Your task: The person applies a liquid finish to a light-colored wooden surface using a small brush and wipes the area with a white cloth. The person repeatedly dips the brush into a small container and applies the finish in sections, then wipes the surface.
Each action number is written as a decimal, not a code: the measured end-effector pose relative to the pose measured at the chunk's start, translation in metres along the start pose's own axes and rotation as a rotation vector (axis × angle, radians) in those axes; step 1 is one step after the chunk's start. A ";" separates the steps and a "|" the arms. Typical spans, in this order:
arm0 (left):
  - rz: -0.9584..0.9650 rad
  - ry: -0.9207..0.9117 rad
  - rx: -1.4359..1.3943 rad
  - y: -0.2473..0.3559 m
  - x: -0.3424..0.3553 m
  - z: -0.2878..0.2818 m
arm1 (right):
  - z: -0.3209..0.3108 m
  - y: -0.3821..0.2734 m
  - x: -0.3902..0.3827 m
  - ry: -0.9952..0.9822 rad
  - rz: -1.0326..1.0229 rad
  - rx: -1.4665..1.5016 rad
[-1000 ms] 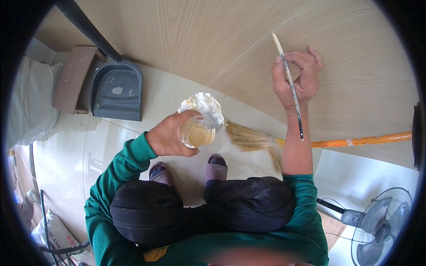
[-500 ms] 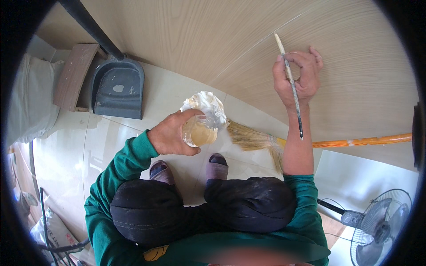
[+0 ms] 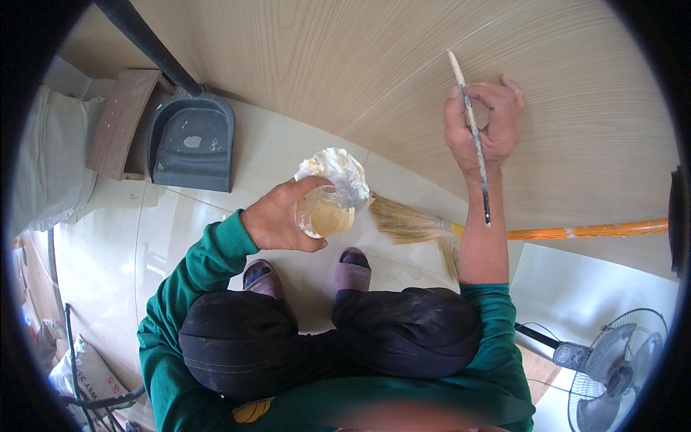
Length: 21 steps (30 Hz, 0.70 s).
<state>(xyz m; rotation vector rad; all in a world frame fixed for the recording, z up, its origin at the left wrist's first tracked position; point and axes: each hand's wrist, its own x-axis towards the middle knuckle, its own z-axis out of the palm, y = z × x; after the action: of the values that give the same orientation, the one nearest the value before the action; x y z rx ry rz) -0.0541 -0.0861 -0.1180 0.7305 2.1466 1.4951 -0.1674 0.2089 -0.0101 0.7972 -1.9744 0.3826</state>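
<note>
Head view: both hands occupied, bare, green sleeves [image 3: 187,263] on the arms.

Left hand [image 3: 276,216], centre of frame: wrapped around a clear cup [image 3: 327,218], thumb on the lower side, fingers over the upper side. Cup is tilted, tan material showing inside, white smears at its edge. Crumpled white mass [image 3: 344,171] sits directly above the cup in frame, against the fingers; can't tell if held or stuck on.

Right hand [image 3: 500,129], upper right: pinching a slim tool [image 3: 475,133] between thumb and fingers, outermost finger lifted away. Tool runs near vertical in frame, pale end up, dark end down over the forearm. Pale tip lines up with a thin white line [image 3: 403,84] on the wood-grain panel [image 3: 302,57]; contact not readable.

Surroundings: broom [image 3: 403,218] right of the cup, orange handle going to the right edge. Black dustpan [image 3: 191,169] upper left, brown wooden piece [image 3: 119,129] just beside it, pale sheeting [image 3: 54,158] at far left. Fan [image 3: 619,374] lower right, near a white flat surface [image 3: 558,277]. Pale sack [image 3: 93,374] lower left. Dark trousers [image 3: 403,335] bottom centre, knees bent, slippers [image 3: 353,272] on the tiled floor [image 3: 101,252].
</note>
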 end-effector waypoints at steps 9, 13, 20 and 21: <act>0.004 -0.020 -0.021 -0.001 0.002 0.001 | 0.001 -0.001 -0.003 -0.019 -0.008 -0.008; -0.001 -0.022 -0.026 -0.002 0.002 0.001 | 0.003 -0.003 -0.006 -0.044 -0.017 -0.012; -0.010 -0.030 -0.023 -0.002 0.002 0.001 | 0.008 -0.003 -0.008 -0.010 0.001 0.043; -0.014 -0.025 -0.014 -0.002 0.002 0.001 | 0.008 -0.003 -0.008 0.005 0.014 0.040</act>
<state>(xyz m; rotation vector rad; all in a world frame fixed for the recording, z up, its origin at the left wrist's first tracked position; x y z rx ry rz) -0.0555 -0.0848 -0.1206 0.7244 2.1163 1.4854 -0.1680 0.2050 -0.0209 0.8077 -1.9741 0.4333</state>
